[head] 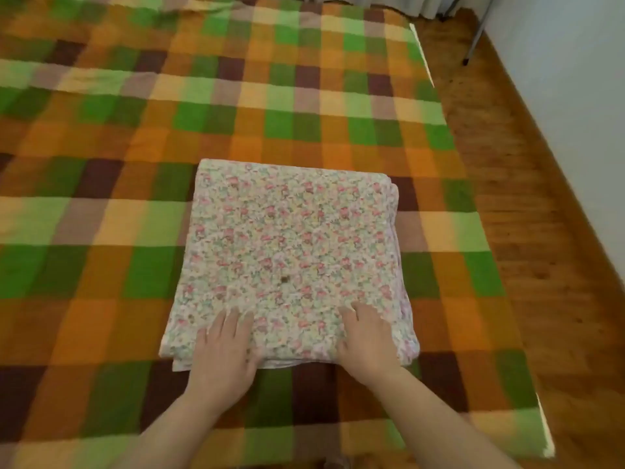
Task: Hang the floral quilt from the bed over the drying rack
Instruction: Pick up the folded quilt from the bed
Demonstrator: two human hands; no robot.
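The floral quilt (287,245) lies folded into a thick square on the bed, pale with small pink and green flowers. Both my hands rest on its near edge. My left hand (225,346) lies flat on the near left corner with its fingers straight, the thumb at the fold's edge. My right hand (367,336) lies on the near right part, fingers spread on the cloth. Neither hand visibly grips the fabric. No complete drying rack can be seen.
The bed is covered by a checked blanket (135,147) in orange, green, brown and yellow. Wooden floor (527,231) runs along the bed's right side up to a white wall (575,113). A thin metal leg (475,38) stands at the far right corner.
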